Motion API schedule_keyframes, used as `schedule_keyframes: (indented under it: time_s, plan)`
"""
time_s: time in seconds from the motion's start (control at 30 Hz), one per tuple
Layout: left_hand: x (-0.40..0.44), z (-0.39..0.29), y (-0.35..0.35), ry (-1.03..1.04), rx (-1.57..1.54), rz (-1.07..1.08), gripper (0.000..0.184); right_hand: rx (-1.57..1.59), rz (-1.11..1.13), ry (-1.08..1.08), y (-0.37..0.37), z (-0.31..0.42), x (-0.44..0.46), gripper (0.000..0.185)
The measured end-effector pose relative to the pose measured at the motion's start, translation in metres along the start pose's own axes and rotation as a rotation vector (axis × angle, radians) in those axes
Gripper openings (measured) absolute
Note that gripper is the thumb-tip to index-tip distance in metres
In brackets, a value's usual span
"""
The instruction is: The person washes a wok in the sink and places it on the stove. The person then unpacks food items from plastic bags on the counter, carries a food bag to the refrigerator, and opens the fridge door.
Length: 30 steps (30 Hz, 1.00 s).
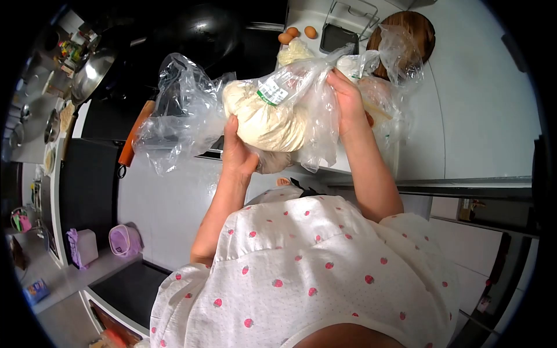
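Note:
A clear plastic bag of pale cream, flour-like powder [270,124], with a white and green label, is held up over the counter's front edge. My left hand [239,153] grips its lower left side, thumb up along the front and fingers hidden behind. My right hand [347,95] is closed on the bag's gathered top at the right, where loose film hangs down. To the left spreads a crumpled clear plastic bag [180,113]; whether it joins the held bag I cannot tell. Behind my right hand, another clear bag [380,93] has pinkish contents.
Brown eggs [310,32] lie at the back of the counter, beside a dark tray [339,39] and wire rack [366,13]. A round wooden board [422,35] is at the back right. A dark wok [200,35] and an orange handle [137,133] are on the left.

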<state>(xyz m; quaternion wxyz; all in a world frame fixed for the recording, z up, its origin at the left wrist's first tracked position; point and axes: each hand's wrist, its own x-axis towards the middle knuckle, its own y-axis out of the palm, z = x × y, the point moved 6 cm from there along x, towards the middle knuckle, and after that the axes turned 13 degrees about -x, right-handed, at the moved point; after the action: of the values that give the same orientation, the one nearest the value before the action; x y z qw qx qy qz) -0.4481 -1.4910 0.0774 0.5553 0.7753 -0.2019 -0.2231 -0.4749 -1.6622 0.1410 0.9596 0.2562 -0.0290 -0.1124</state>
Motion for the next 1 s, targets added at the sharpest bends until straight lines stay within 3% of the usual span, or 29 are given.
schedule_keyframes:
  time_s: [0.7, 0.8, 0.87, 1.0]
  plan:
    - [0.013, 0.009, 0.0, -0.055, 0.031, 0.106, 0.06, -0.008, 0.02, -0.018, -0.012, 0.011, 0.012, 0.039]
    - [0.015, 0.01, -0.001, -0.059, 0.022, 0.122, 0.06, 0.013, 0.07, -0.009, -0.018, 0.01, 0.016, 0.039]
    - [0.016, 0.011, -0.002, -0.067, 0.011, 0.129, 0.06, 0.178, 0.262, 0.009, -0.009, 0.013, 0.013, 0.04]
    - [0.018, 0.012, -0.001, -0.073, 0.003, 0.131, 0.062, 0.176, 0.23, -0.008, -0.008, 0.015, 0.01, 0.04]
